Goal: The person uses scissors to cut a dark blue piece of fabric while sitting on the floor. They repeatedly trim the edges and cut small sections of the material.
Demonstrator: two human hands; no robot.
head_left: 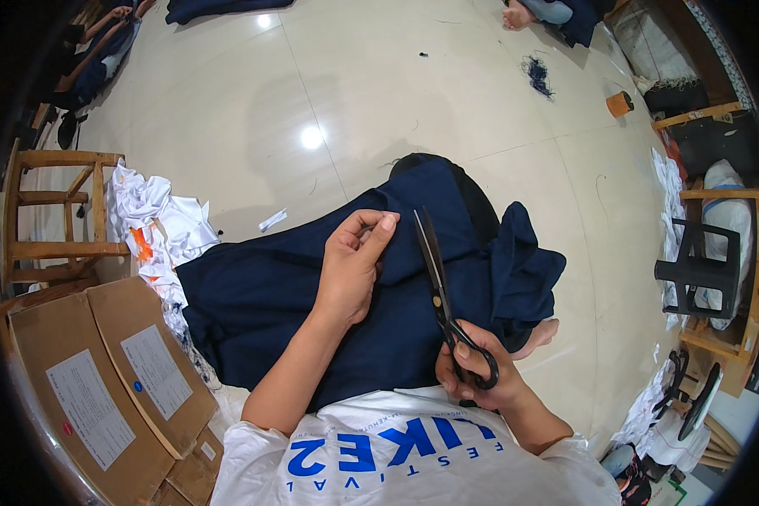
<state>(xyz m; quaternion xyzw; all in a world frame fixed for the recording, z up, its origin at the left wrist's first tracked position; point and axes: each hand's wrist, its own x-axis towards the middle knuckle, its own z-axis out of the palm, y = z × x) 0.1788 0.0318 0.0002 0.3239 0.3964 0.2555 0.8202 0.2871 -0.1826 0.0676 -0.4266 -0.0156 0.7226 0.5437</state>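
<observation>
A: Nearest thing?
B: Blue-printed white shirt [514,472], btm ctr.
A: Hands?
B: R hand [481,371], lower ctr: gripping black scissors [438,304] by the handles, blades slightly apart, tips twd top. L hand [350,266], mid-frame: thumb + index pinched; can't tell if anything's btwn.
A: Cloth?
B: Navy cloth [287,295], mid-frame, spread beneath both hands.
A: Farther?
B: Dark thread tangle [538,76] on pale floor [582,228], upper rt.
</observation>
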